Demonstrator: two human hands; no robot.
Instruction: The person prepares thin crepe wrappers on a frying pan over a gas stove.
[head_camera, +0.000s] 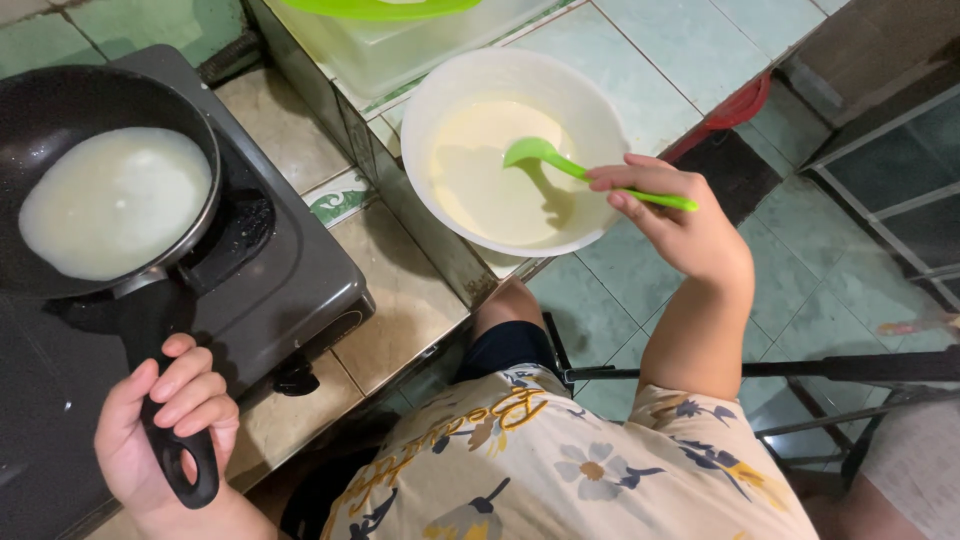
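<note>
Right hand (680, 215), ladle (560, 165) over bowl rim (420, 100)

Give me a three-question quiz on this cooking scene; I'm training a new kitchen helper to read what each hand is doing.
1. True or false: the left hand grips the black handle of the frying pan.
2. What does the right hand hold? A) a metal whisk B) a green ladle C) a wooden spoon
3. Fill in: the ladle's scoop rests in pale batter inside the white ____.

Key
1. True; the pan sits on the stove with a pale round of batter spread in it.
2. B, the green ladle.
3. bowl, on the tiled counter.
</note>
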